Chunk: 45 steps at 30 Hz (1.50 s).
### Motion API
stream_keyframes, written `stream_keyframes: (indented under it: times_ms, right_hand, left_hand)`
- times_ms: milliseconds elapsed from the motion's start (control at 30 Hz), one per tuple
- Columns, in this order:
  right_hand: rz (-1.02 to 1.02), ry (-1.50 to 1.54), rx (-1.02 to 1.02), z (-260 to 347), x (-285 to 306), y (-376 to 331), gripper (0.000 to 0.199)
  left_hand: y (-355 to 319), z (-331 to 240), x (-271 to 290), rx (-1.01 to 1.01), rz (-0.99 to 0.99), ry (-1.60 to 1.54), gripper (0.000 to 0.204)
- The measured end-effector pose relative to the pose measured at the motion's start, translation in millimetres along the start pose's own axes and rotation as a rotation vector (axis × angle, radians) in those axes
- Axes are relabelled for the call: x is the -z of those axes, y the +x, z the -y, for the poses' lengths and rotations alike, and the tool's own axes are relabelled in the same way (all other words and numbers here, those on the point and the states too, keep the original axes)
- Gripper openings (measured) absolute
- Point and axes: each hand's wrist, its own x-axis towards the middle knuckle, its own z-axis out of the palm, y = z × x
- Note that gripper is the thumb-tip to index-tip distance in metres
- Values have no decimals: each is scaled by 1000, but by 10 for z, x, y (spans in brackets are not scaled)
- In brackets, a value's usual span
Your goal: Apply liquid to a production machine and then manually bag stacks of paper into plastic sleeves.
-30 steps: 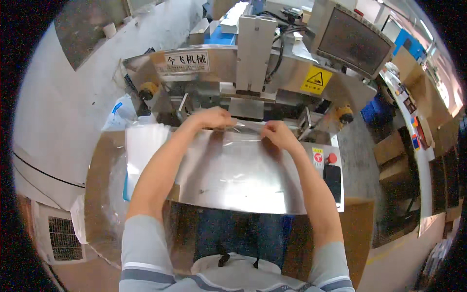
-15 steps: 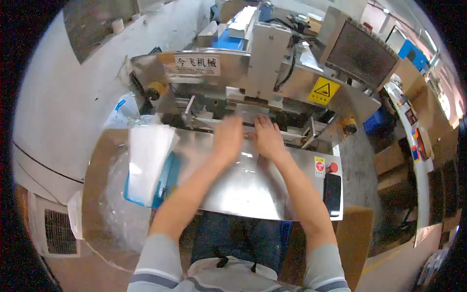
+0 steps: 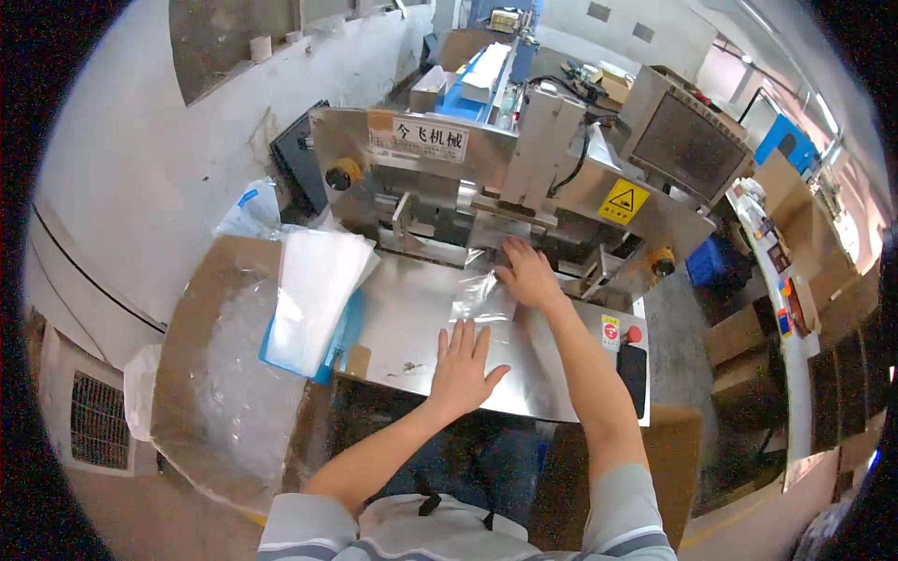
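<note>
At nine o'clock a stack of clear plastic bags lies on a blue tray. The left hand rests flat, fingers spread, on the steel machine table. At one o'clock from it, the right hand, arm extended, presses a clear plastic bag toward the sealing machine, fingers open.

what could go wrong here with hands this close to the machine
The right hand presses the clear plastic bag right at the grey metal machine's mouth, beside a yellow warning triangle, so its fingers may get pinched. The left hand lies flat on the shiny steel table, where the bag might slip or wrinkle.
</note>
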Motion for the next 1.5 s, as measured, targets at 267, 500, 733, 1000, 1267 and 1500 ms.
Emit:
stream_keyframes:
  times_ms: [267,500,733,1000,1267,1500]
  right_hand:
    - [-96,13,4,-26,72,140,50]
    - [2,2,-72,24,295,321,41]
    - [77,-27,-82,64,348,389,36]
    - [-106,504,-228,262,458,-477,51]
    - [-114,1078,-471,348,170,-1469,55]
    - [-125,1188,-587,380,-62,-1335,62]
  left_hand:
    - [-39,-8,12,-5,-78,-15,67]
    - [-39,23,34,57,-250,-170,73]
    - [-68,67,68,148,-339,-213,84]
    - [-90,117,66,141,-359,-239,80]
    - [-8,90,42,206,-406,-477,70]
    - [536,243,201,510,-268,-801,70]
